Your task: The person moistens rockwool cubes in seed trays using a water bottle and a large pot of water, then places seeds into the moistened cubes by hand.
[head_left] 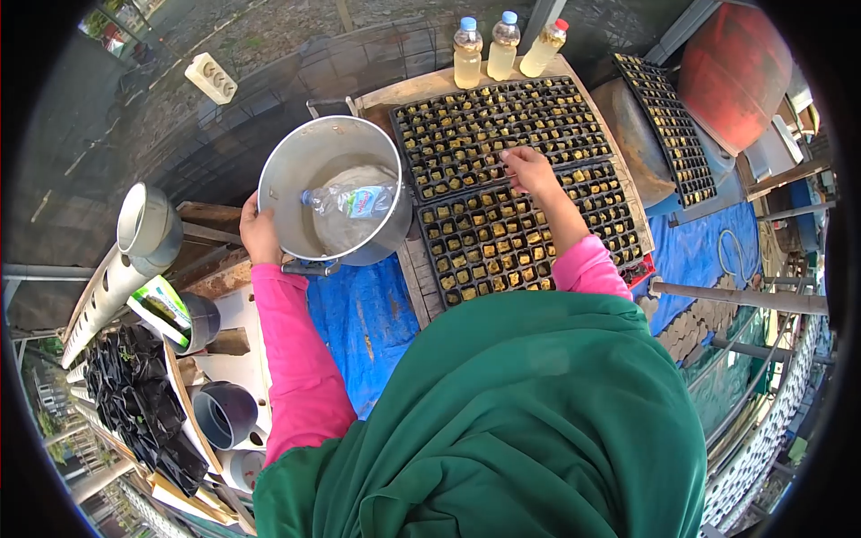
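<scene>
Head view. Left hand on the near rim of the metal pot, grip closed around the edge. Pot stands at the bench's left end; a plastic bottle lies inside it. Right hand rests over the seam of two seed trays, fingertips bent down onto the cells. Cannot tell whether that grip is closed or holds anything. Three bottles stand behind the trays.

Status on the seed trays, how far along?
Done: far tray and near tray look mostly filled with yellowish cubes. In hand: right hand touches a cell at the far tray's near edge; left hand grips the pot rim. Left: the side tray looks empty.
</scene>
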`<action>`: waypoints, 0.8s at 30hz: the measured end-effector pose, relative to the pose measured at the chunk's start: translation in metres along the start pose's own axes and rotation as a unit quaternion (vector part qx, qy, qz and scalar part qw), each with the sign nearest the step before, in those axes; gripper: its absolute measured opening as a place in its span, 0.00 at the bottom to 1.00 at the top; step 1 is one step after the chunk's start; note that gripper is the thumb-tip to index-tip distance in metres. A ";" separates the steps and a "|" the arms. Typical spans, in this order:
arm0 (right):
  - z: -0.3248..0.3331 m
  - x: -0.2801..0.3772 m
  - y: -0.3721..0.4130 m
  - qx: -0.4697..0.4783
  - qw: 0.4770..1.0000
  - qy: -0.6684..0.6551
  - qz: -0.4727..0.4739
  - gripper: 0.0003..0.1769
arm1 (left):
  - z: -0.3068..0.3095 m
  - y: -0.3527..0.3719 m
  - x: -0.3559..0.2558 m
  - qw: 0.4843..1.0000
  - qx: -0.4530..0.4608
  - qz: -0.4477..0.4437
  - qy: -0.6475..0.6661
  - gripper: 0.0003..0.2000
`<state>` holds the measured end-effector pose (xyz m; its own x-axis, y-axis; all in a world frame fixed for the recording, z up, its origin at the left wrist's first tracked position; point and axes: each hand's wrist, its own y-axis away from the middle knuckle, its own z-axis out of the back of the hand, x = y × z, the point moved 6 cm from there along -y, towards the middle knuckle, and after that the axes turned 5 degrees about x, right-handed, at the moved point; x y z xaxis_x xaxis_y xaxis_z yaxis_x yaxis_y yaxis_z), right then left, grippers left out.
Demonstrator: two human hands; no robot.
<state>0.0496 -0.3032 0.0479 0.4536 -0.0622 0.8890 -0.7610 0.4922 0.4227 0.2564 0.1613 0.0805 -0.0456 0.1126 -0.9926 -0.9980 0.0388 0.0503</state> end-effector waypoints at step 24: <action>0.313 -0.121 -0.153 -0.238 0.932 0.268 -0.045 0.14 | 0.018 -0.005 0.002 0.999 0.027 0.024 -0.025 0.22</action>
<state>-0.0340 -0.6430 -0.0698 0.7698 0.2587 0.5835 -0.4744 0.8434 0.2521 0.2621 0.1792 0.0799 -0.0905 0.1642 -0.9823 -0.9906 0.0863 0.1057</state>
